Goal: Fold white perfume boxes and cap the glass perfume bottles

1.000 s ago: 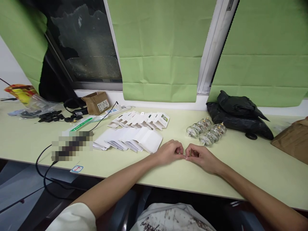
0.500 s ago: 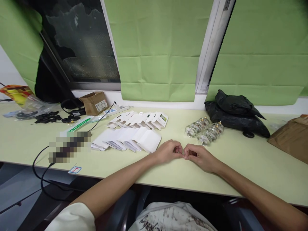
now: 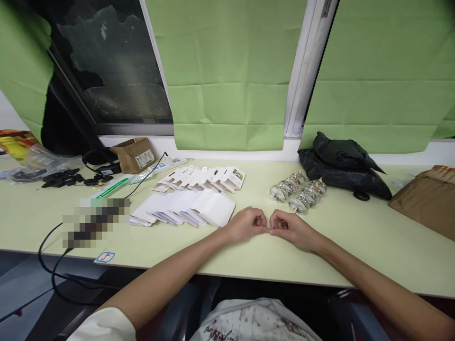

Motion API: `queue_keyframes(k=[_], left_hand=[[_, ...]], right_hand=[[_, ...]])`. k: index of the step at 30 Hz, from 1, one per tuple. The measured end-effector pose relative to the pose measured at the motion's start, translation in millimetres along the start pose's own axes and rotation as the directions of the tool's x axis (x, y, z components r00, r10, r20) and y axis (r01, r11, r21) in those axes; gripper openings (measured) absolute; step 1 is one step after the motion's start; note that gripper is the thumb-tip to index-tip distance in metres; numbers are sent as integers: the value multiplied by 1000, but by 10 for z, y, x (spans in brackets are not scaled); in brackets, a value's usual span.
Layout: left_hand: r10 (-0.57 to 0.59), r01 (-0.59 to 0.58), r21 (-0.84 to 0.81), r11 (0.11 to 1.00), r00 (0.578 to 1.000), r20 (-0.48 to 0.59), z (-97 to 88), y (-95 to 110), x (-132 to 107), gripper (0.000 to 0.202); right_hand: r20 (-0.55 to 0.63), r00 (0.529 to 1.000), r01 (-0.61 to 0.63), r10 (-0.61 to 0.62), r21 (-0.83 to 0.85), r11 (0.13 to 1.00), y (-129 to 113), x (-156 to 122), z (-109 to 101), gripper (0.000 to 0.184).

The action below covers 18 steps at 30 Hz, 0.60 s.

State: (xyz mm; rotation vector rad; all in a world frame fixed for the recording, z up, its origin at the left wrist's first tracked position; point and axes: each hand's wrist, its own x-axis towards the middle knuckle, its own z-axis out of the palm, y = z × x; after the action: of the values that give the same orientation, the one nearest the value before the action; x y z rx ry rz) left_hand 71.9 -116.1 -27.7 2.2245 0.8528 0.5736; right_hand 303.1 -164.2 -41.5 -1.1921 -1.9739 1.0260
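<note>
My left hand (image 3: 246,224) and my right hand (image 3: 290,227) rest on the pale green table (image 3: 355,237), fingers curled, thumbs and fingertips touching each other in the middle. Whether anything small sits between the fingertips I cannot make out. Just left of my left hand lies a fanned row of flat white cards (image 3: 185,208). Behind it lies a second row of folded white cartons (image 3: 202,178). Two rows of small clear glass bottles (image 3: 297,190) lie beyond my right hand.
A black plastic bag (image 3: 343,166) lies at the back right, a brown paper package (image 3: 426,199) at the far right. At the back left are a small cardboard box (image 3: 135,154), black cables (image 3: 64,178) and a power strip (image 3: 167,166). Green blinds hang behind.
The hands keep the same curled, touching pose. The view has drifted slightly, so everything sits a little further left and higher in the picture.
</note>
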Motion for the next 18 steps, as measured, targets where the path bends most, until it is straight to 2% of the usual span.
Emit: queue_keyframes(k=[10,18], left_hand=[[4,-3,-102,995,1000,3,4,6,-11,17],[57,-58,-39,998,998,-13,-5,26,-55,9]], right_hand=[[-13,1000,-10,9,-5,1000,-5,-48,-31,20],[-30,999,-39,35,-133,990,-66,-169,-183,17]])
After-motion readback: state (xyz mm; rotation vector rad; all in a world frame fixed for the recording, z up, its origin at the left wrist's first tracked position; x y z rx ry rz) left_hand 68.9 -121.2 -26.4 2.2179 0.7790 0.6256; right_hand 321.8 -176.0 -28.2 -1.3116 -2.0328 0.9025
